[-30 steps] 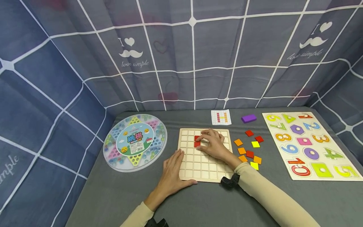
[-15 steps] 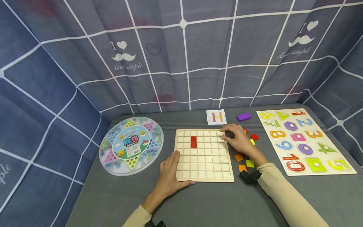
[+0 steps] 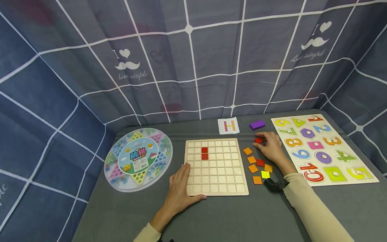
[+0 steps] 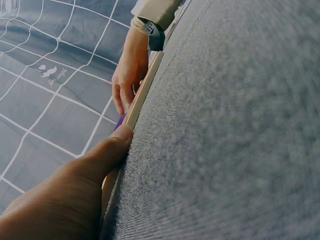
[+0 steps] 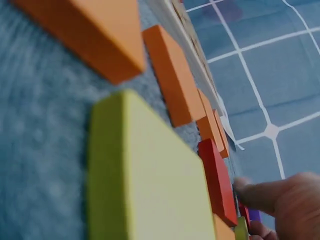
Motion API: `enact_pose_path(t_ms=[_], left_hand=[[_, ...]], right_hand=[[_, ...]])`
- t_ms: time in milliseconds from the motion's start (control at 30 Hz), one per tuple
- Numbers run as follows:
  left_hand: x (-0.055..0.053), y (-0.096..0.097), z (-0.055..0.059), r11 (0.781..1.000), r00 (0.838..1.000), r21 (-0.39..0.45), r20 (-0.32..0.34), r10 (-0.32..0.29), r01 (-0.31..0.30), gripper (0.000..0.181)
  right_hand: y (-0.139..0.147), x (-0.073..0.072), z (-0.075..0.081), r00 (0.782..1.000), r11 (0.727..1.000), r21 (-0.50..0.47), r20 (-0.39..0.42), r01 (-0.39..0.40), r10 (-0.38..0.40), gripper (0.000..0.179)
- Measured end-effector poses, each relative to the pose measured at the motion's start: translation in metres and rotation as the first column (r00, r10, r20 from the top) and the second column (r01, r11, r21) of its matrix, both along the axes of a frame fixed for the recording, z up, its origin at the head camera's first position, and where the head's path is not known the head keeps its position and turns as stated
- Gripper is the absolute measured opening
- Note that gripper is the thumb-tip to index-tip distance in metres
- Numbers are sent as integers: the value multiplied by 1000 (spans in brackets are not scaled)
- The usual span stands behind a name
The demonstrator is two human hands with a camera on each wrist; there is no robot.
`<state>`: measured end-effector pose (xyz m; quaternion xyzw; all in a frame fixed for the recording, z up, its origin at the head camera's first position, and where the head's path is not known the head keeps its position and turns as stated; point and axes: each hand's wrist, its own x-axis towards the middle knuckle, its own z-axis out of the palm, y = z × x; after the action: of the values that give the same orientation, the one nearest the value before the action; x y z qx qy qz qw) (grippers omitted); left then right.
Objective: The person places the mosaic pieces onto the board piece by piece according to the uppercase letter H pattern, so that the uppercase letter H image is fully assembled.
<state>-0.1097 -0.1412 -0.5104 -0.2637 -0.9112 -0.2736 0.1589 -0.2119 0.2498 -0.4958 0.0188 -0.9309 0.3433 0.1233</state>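
A wooden grid board (image 3: 223, 179) lies on the grey cloth, with two red square tiles (image 3: 204, 156) one behind the other in its upper left part. My left hand (image 3: 178, 193) rests at the board's near left corner, fingers straight along the left edge and thumb along the front edge. In the left wrist view, the left thumb (image 4: 107, 152) touches the board's edge. My right hand (image 3: 272, 148) is over the loose tiles right of the board, index finger and thumb spread on either side of a loose red tile (image 3: 258, 140). Its other fingers partly cover that area.
Several orange tiles (image 3: 253, 168), a yellow tile (image 3: 265, 174) and another red tile (image 3: 260, 162) lie beside the board. Behind are a pattern card (image 3: 228, 126) and a purple block (image 3: 257, 125). A round marble game (image 3: 139, 159) lies left, a number puzzle board (image 3: 325, 151) right.
My right hand has moved from the red tiles on the board rightward to the loose red tile. The left hand stays at the board's corner. The head view has shifted slightly.
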Motion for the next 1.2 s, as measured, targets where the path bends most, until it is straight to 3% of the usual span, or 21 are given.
enact_pose_path(t_ms=[133, 233, 333, 400, 933, 1200], left_hand=[[0, 0, 0, 1000, 1000, 0, -13, 1, -1, 120], [0, 0, 1, 1000, 1000, -3, -10, 1, -1, 121], [0, -1, 0, 1000, 1000, -3, -7, -1, 1, 120], [-1, -1, -1, 1000, 1000, -2, -10, -3, 3, 119], [-1, -1, -4, 1000, 999, -15, -46, -9, 9, 117], [0, -1, -3, 1000, 1000, -24, -26, -3, 2, 117]], right_hand=[[2, -2, -2, 1000, 1000, -2, -7, -11, 11, 37], [1, -4, -1, 993, 993, 2, -3, -115, 116, 31], [-1, -4, 1, 971, 971, 6, 12, -241, 241, 31], [-2, -4, 1, 959, 959, 4, 19, -282, 282, 32], [6, -3, -3, 956, 957, -28, 47, -288, 289, 29], [8, -4, -4, 956, 958, -37, 67, -283, 285, 27]])
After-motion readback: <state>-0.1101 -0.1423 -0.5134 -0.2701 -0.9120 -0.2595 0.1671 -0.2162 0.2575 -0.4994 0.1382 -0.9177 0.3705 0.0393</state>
